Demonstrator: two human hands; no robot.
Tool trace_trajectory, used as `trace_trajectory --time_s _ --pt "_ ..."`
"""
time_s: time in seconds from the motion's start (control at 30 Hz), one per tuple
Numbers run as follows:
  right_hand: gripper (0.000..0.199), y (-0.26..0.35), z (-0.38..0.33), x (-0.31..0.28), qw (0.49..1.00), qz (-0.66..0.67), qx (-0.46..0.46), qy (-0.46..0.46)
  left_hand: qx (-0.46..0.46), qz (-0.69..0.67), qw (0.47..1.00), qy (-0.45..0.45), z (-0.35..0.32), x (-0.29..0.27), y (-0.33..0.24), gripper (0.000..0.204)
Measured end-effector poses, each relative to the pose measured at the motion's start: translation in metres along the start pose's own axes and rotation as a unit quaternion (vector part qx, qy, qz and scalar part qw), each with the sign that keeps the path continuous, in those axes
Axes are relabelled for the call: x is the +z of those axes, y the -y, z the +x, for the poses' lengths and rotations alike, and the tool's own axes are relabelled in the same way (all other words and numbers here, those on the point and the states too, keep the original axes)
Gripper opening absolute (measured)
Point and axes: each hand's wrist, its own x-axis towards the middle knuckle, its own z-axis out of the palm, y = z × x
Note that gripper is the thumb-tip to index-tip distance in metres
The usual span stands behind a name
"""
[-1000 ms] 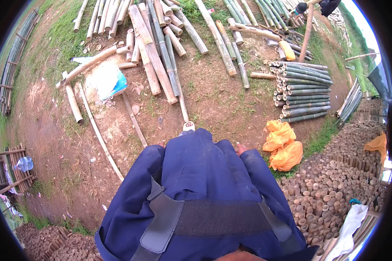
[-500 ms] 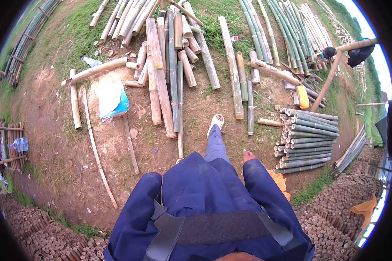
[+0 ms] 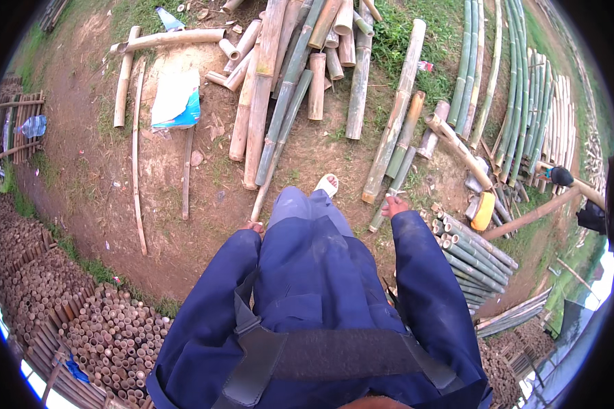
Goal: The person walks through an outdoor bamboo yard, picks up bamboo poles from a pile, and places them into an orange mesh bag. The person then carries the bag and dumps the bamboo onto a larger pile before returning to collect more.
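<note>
My left hand (image 3: 254,226) hangs low beside my thigh, mostly hidden by its blue sleeve; only a few fingers show. Just beyond it is the near end of a thin bamboo pole (image 3: 260,198), and I cannot tell whether they touch. My right hand (image 3: 395,206) hangs out to the right, fingers loosely bent and apart, with nothing visible in it. It appears close to a short green bamboo length (image 3: 393,191) on the ground. Longer cut bamboo pieces (image 3: 397,112) lie ahead, and one white sandal (image 3: 327,185) shows past my knees.
A stack of green bamboo lengths (image 3: 481,255) lies right, near a yellow container (image 3: 483,211). Ahead is a bamboo pile (image 3: 269,82); a white-and-blue sheet (image 3: 176,102) lies left of it. Many short cut tubes (image 3: 116,334) stand packed at lower left. Long poles (image 3: 515,88) lie far right.
My view has turned and moved forward, bringing the bamboo ahead closer. Both hands have come further into view, and my knees now show in front of me.
</note>
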Motion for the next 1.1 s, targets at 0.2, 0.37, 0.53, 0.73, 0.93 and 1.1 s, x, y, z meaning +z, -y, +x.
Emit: trace_trajectory --time_s 0.2,0.37,0.53,0.73,0.93,1.1 --pt "0.054 0.082 0.067 0.009 0.987 -0.143 -0.009 0.068 -0.074 -0.056 0.993 -0.071 0.01 0.034 0.005 0.04" --pt "0.057 0.18 0.129 0.042 0.97 -0.228 -0.049 0.071 -0.167 -0.118 0.976 -0.075 0.071 0.061 -0.019 0.041" --pt "0.064 0.31 0.201 0.112 0.878 -0.443 -0.181 -0.002 -0.103 -0.146 0.983 -0.033 0.169 0.088 -0.072 0.047" --pt "0.082 0.464 0.252 0.262 0.576 -0.682 -0.45 0.022 -0.132 -0.461 0.877 -0.001 0.302 0.085 -0.172 0.059" --pt "0.097 0.548 0.298 0.413 0.244 -0.702 -0.669 0.026 -0.112 -0.692 0.704 -0.114 0.35 0.097 -0.272 0.085" --pt "0.065 0.563 0.334 0.475 0.101 -0.652 -0.75 0.042 -0.14 -0.848 0.495 -0.125 0.378 0.092 -0.306 0.123"
